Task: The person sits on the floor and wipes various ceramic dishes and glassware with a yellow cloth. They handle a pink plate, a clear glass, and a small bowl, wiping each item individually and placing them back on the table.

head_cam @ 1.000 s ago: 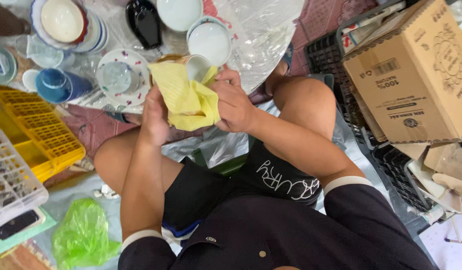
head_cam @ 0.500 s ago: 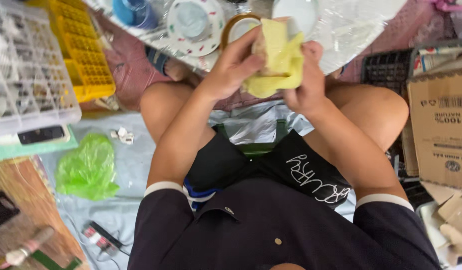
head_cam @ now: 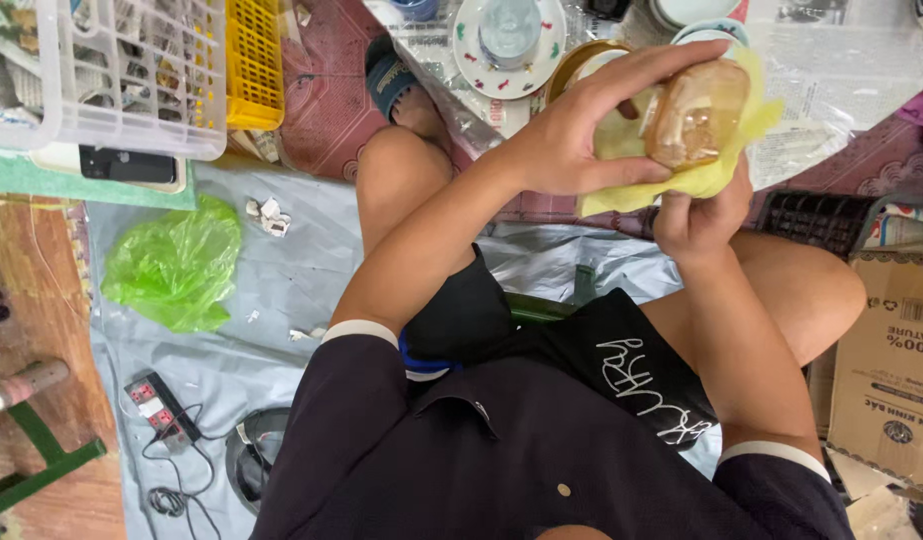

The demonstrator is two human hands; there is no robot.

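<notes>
I sit on the floor with my knees apart. My left hand (head_cam: 581, 135) grips a small clear glass cup (head_cam: 693, 112) from the side, thumb under it and fingers over it. My right hand (head_cam: 696, 215) holds a yellow cloth (head_cam: 716, 175) from below, wrapped around the underside of the cup. Just beyond my hands lie a patterned saucer with an upturned glass (head_cam: 508, 40) and more bowls (head_cam: 586, 62) on clear plastic sheeting.
A white plastic basket (head_cam: 111, 75) and a yellow crate (head_cam: 253, 60) stand at the upper left. A crumpled green bag (head_cam: 176, 265) lies on a grey sheet. A power strip (head_cam: 161, 410) sits lower left. A black crate (head_cam: 816, 215) and a cardboard box (head_cam: 896, 360) are at the right.
My view has swung left and down. The cup has turned in my hands so that its pale side now faces me, with the yellow cloth under it instead of over it.
</notes>
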